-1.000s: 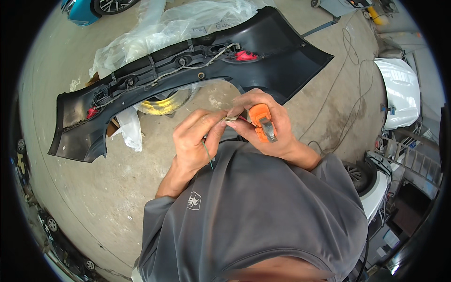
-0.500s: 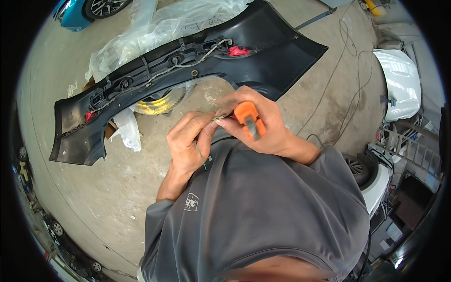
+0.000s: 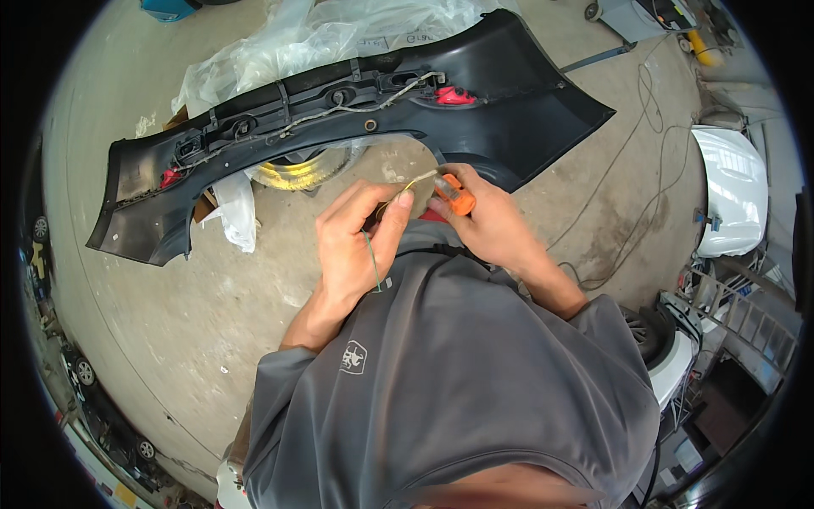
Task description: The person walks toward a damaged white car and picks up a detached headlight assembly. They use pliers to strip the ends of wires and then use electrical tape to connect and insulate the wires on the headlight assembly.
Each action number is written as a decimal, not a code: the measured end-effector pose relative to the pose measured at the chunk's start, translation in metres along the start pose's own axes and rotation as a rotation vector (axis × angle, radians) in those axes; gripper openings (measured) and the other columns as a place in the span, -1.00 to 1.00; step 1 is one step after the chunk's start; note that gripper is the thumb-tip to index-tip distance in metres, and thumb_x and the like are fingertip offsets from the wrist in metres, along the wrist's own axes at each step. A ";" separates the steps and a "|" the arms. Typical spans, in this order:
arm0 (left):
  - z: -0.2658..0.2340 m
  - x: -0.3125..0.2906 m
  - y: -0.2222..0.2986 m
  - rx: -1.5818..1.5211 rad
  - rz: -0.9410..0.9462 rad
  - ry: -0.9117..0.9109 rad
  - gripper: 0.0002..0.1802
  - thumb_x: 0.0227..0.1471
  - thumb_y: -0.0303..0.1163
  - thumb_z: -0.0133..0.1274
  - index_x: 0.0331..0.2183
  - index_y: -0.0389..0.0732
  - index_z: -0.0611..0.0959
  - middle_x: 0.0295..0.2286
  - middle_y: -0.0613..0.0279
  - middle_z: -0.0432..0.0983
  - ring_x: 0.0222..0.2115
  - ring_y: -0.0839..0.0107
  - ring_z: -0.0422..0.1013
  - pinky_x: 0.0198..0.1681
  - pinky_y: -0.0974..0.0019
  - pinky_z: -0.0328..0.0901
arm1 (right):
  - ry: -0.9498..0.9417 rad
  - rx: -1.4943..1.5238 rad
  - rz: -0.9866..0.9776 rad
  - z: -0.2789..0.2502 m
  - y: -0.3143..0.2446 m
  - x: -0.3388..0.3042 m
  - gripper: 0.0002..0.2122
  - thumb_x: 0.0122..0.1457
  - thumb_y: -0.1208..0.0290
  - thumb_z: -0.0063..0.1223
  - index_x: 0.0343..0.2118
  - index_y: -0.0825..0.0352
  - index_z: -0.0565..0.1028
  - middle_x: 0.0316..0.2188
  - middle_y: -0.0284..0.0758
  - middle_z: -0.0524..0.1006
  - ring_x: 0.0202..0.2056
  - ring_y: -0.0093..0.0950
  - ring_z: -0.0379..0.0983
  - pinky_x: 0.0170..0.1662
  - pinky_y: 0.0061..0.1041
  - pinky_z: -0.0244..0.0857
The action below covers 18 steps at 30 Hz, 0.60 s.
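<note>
My left hand (image 3: pixel 360 233) is closed, with thumb and forefinger pinching thin wires (image 3: pixel 415 181). One yellowish wire runs from that pinch toward my right hand. A green wire (image 3: pixel 373 259) hangs below my left palm. My right hand (image 3: pixel 487 220) is wrapped round an orange-and-grey hand tool (image 3: pixel 458 197); its working end is too small to make out, so its exact kind is unclear. The two hands are slightly apart, in front of my chest. Beyond them lies a black car bumper cover (image 3: pixel 339 127), inner side up, with a wiring harness (image 3: pixel 314 116) along it.
Clear plastic sheeting (image 3: pixel 254 72) lies behind the bumper cover. A yellow-rimmed wheel (image 3: pixel 301 172) and a white bag (image 3: pixel 235 222) are under its near edge. Cables (image 3: pixel 627 204) trail over the floor at right, near a white car panel (image 3: pixel 731 191) and a ladder (image 3: pixel 750 314).
My hands have drawn apart a little, exposing the wire between them. The orange tool has turned in my right hand. The whole view has shifted slightly.
</note>
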<state>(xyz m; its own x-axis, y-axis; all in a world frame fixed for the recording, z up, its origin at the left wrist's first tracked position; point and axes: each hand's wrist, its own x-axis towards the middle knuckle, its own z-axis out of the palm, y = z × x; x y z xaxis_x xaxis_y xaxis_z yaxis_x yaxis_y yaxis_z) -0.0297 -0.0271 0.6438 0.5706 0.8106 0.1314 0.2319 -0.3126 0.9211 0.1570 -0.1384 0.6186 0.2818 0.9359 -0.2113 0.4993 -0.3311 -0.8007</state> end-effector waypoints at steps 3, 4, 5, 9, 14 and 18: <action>0.001 0.001 -0.001 0.024 0.029 -0.011 -0.93 0.20 -0.51 0.32 -0.25 -0.27 0.79 -0.51 0.25 0.55 -0.59 0.53 0.36 -0.52 0.38 0.24 | -0.007 0.050 -0.062 0.004 0.002 0.002 -0.62 0.35 0.46 0.24 0.17 0.41 0.45 -0.05 -0.06 0.63 -0.04 -0.06 0.60 0.04 -0.22 0.46; 0.001 0.002 -0.001 0.030 0.039 -0.015 -0.93 0.19 -0.51 0.33 -0.25 -0.27 0.79 -0.51 0.25 0.55 -0.59 0.52 0.36 -0.52 0.38 0.24 | -0.004 0.039 -0.066 0.003 0.002 0.003 -0.63 0.35 0.47 0.24 0.17 0.41 0.45 -0.04 -0.05 0.62 -0.02 -0.06 0.60 0.05 -0.23 0.46; 0.002 0.002 0.000 0.029 0.034 -0.020 -0.93 0.19 -0.51 0.33 -0.25 -0.26 0.79 -0.51 0.25 0.56 -0.59 0.52 0.37 -0.52 0.38 0.25 | -0.002 0.030 -0.072 0.003 0.002 0.004 -0.63 0.35 0.48 0.23 0.17 0.40 0.45 -0.02 -0.05 0.61 0.00 -0.06 0.59 0.06 -0.23 0.46; 0.002 0.002 0.000 0.036 0.040 -0.043 -0.93 0.16 -0.52 0.34 -0.27 -0.25 0.80 -0.51 0.24 0.57 -0.60 0.49 0.39 -0.53 0.36 0.27 | 0.014 0.008 -0.053 0.000 -0.003 0.005 -0.65 0.34 0.49 0.23 0.14 0.40 0.46 -0.02 -0.05 0.61 0.01 -0.05 0.59 0.05 -0.21 0.46; 0.002 0.003 -0.002 0.041 0.053 -0.059 -0.93 0.16 -0.52 0.34 -0.27 -0.22 0.81 -0.52 0.22 0.56 -0.60 0.45 0.40 -0.53 0.35 0.28 | 0.029 -0.050 -0.088 0.001 -0.001 0.007 -0.68 0.33 0.46 0.25 0.09 0.38 0.49 -0.06 -0.08 0.62 -0.03 -0.04 0.60 0.00 -0.18 0.47; 0.002 0.002 0.000 0.039 0.041 -0.070 -0.94 0.19 -0.51 0.33 -0.26 -0.23 0.81 -0.52 0.22 0.56 -0.60 0.42 0.40 -0.52 0.33 0.28 | 0.048 -0.083 -0.108 0.001 -0.004 0.006 -0.75 0.32 0.40 0.29 -0.03 0.36 0.52 -0.19 -0.13 0.64 -0.14 -0.04 0.61 -0.10 -0.18 0.47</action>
<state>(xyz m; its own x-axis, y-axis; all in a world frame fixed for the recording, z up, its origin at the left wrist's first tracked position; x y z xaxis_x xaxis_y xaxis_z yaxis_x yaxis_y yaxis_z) -0.0268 -0.0263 0.6428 0.6332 0.7610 0.1413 0.2374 -0.3648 0.9003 0.1553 -0.1308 0.6200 0.2601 0.9606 -0.0978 0.5944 -0.2392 -0.7678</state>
